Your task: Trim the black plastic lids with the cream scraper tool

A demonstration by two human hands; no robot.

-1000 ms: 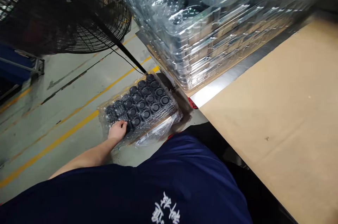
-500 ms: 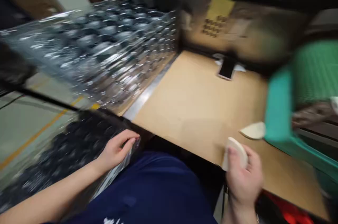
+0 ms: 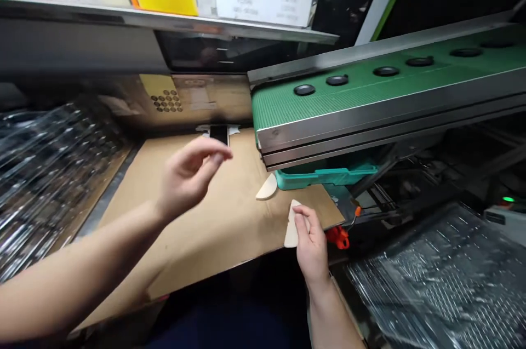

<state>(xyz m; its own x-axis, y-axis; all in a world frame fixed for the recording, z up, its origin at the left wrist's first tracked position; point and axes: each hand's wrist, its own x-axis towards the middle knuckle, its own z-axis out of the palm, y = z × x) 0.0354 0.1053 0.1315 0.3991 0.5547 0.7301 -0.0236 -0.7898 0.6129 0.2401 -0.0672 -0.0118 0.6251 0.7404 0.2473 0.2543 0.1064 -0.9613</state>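
Note:
My left hand (image 3: 189, 176) is raised over the cardboard-covered table (image 3: 197, 234), slightly blurred. Its fingers curl toward the thumb, and nothing shows between them. In my right hand (image 3: 311, 239), a flat cream pad (image 3: 291, 230) is gripped between thumb and fingers near the table's front edge. A similar half-round cream pad (image 3: 267, 187) lies on the cardboard beside a teal tray (image 3: 324, 176). Several small black round parts (image 3: 304, 90) rest in a row on the green conveyor belt (image 3: 283, 108), beyond my right hand.
Stacked clear plastic trays (image 3: 53, 173) stand at the left, with more trays (image 3: 444, 278) at the lower right. A phone (image 3: 219, 134) lies at the table's back. The conveyor's metal side rail (image 3: 349, 130) overhangs the teal tray. An orange-red tool (image 3: 337, 237) is by the table corner.
The view has swung right and up, showing the conveyor. My left hand has moved from beside the left trays to above the table. My right hand still holds the cream pad.

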